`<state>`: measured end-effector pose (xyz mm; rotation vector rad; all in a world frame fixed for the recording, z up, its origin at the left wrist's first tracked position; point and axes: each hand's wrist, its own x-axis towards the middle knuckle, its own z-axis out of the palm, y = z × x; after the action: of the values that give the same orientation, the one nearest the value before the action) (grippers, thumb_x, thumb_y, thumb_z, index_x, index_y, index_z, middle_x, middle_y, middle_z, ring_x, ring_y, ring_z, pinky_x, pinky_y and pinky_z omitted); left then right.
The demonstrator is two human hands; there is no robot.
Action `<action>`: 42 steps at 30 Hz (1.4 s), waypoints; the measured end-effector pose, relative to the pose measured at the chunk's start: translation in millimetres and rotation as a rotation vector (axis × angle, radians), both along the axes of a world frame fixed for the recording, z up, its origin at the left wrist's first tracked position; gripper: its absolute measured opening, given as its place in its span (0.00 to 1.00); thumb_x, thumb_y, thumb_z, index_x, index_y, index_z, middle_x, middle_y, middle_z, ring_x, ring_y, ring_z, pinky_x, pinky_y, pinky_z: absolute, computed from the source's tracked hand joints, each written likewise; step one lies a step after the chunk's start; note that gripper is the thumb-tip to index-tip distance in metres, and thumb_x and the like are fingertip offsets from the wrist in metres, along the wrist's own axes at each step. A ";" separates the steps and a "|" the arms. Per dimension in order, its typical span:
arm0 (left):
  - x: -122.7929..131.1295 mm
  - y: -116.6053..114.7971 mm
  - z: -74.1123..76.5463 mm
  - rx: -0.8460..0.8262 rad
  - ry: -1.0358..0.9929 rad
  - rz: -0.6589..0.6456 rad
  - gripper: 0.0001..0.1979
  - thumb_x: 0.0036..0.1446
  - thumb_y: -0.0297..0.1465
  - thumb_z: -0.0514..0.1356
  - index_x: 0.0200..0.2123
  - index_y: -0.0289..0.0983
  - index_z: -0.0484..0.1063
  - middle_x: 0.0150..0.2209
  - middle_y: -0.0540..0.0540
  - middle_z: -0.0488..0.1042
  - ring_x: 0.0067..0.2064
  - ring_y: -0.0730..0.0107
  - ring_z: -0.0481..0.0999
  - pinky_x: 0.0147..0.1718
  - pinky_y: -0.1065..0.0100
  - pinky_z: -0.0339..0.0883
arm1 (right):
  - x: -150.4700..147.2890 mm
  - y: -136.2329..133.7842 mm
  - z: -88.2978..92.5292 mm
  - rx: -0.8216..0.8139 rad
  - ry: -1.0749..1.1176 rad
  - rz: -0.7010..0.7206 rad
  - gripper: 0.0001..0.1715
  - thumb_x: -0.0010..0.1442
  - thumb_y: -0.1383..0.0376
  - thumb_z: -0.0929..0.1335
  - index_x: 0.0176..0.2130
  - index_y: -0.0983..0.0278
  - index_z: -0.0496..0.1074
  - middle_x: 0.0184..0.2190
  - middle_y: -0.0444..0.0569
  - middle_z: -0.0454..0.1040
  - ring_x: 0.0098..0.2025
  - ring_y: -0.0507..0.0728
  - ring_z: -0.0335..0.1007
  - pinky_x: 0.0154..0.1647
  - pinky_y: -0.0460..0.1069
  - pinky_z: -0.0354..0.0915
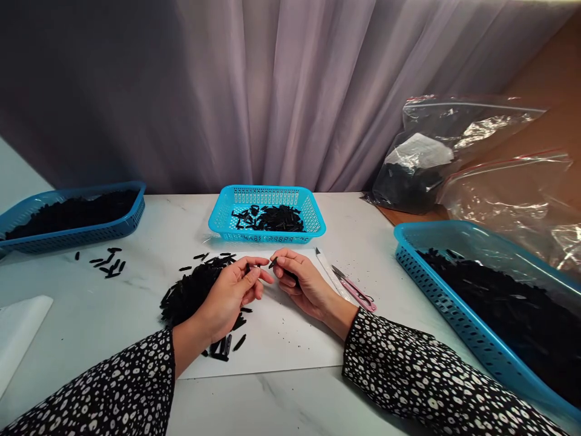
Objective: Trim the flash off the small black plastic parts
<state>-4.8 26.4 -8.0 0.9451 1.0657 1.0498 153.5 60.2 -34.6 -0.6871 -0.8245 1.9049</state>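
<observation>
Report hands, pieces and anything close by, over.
Left hand gripping one black piece, right hand another. Black pile beside left hand. Pink-handled scissors and pointed tool near right wrist.

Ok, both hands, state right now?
Left hand: closed, pinching a small black piece.
Right hand: closed, pinching another black piece; can't tell if more sits in the palm.
</observation>
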 end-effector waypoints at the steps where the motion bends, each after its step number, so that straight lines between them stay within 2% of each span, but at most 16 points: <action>1: -0.1 -0.1 0.6 0.001 -0.003 -0.008 0.14 0.54 0.37 0.66 0.41 0.34 0.74 0.31 0.46 0.76 0.23 0.79 0.63 0.21 0.72 0.48 | 0.0 0.0 -0.4 0.001 -0.001 -0.001 0.14 0.48 0.62 0.76 0.31 0.66 0.72 0.19 0.38 0.65 0.17 0.44 0.44 0.15 0.42 0.37; 6: 1.6 -1.1 4.8 -0.009 -0.029 0.013 0.18 0.51 0.32 0.67 0.46 0.34 0.74 0.32 0.47 0.76 0.26 0.79 0.65 0.24 0.73 0.53 | -0.3 0.1 -2.0 -0.017 0.005 -0.008 0.13 0.49 0.62 0.76 0.31 0.66 0.72 0.20 0.39 0.66 0.17 0.44 0.45 0.15 0.41 0.37; 9: 2.1 -1.5 5.2 -0.002 0.009 0.021 0.22 0.51 0.32 0.67 0.49 0.34 0.70 0.29 0.48 0.76 0.25 0.77 0.65 0.24 0.72 0.52 | -0.1 0.2 -2.5 -0.014 0.006 -0.009 0.12 0.49 0.63 0.76 0.31 0.66 0.72 0.20 0.39 0.67 0.18 0.44 0.45 0.15 0.41 0.37; 17: 2.9 -1.9 1.4 0.073 0.107 0.002 0.13 0.53 0.34 0.66 0.36 0.38 0.64 0.27 0.49 0.77 0.22 0.78 0.65 0.21 0.72 0.47 | 0.1 -0.6 0.7 -0.004 0.018 0.037 0.08 0.50 0.63 0.71 0.29 0.64 0.69 0.19 0.40 0.67 0.17 0.45 0.47 0.14 0.42 0.35; 20: 2.5 -2.6 0.7 0.091 0.139 -0.009 0.12 0.54 0.33 0.65 0.35 0.39 0.64 0.28 0.50 0.77 0.23 0.78 0.65 0.21 0.72 0.48 | -2.2 -1.5 0.5 0.016 -0.017 0.060 0.14 0.54 0.57 0.69 0.25 0.64 0.66 0.18 0.42 0.68 0.15 0.45 0.46 0.14 0.43 0.34; 23: 1.2 -3.8 0.6 0.110 0.163 -0.036 0.11 0.54 0.34 0.65 0.36 0.38 0.65 0.28 0.50 0.77 0.24 0.77 0.67 0.22 0.73 0.50 | -5.5 -2.7 -1.6 0.068 -0.105 0.058 0.23 0.53 0.50 0.73 0.24 0.64 0.66 0.17 0.42 0.68 0.15 0.45 0.45 0.15 0.43 0.34; 27: 0.0 -4.2 0.2 0.128 0.171 -0.045 0.11 0.54 0.35 0.66 0.35 0.38 0.66 0.26 0.50 0.75 0.24 0.76 0.67 0.22 0.73 0.51 | -7.1 -4.1 -2.9 0.129 -0.147 0.089 0.23 0.49 0.52 0.77 0.27 0.64 0.68 0.17 0.40 0.69 0.16 0.45 0.44 0.17 0.44 0.35; 30: -0.2 -3.0 -1.3 0.135 0.118 -0.029 0.13 0.54 0.37 0.66 0.38 0.38 0.68 0.28 0.49 0.76 0.24 0.75 0.67 0.22 0.72 0.50 | -5.5 -3.9 -1.8 0.109 -0.125 0.087 0.22 0.48 0.53 0.78 0.28 0.65 0.69 0.19 0.41 0.70 0.17 0.45 0.44 0.17 0.44 0.34; 33: 0.0 -1.9 -1.4 0.089 0.036 -0.013 0.16 0.55 0.39 0.65 0.44 0.37 0.71 0.29 0.48 0.76 0.26 0.75 0.67 0.23 0.72 0.53 | -3.4 -2.5 -0.8 0.058 -0.095 0.033 0.22 0.45 0.54 0.79 0.28 0.65 0.70 0.19 0.39 0.65 0.17 0.44 0.44 0.16 0.44 0.34; 36: 0.1 -2.2 2.0 0.019 -0.003 0.006 0.18 0.55 0.37 0.65 0.48 0.35 0.72 0.29 0.48 0.75 0.26 0.76 0.66 0.26 0.72 0.56 | -2.3 -1.7 -0.5 0.035 -0.075 0.002 0.23 0.44 0.55 0.80 0.27 0.65 0.69 0.18 0.37 0.62 0.17 0.43 0.44 0.15 0.43 0.34; 42: 0.8 -3.5 10.0 -0.059 -0.126 0.065 0.17 0.55 0.31 0.61 0.48 0.34 0.74 0.29 0.48 0.75 0.28 0.74 0.67 0.31 0.70 0.61 | -1.8 -2.3 -1.8 0.040 -0.062 -0.003 0.23 0.46 0.55 0.79 0.26 0.65 0.67 0.20 0.38 0.64 0.17 0.43 0.44 0.15 0.42 0.35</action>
<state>-4.0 22.9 2.0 0.7910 1.0224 1.1112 151.8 57.8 -36.4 -0.7261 -0.8975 1.8669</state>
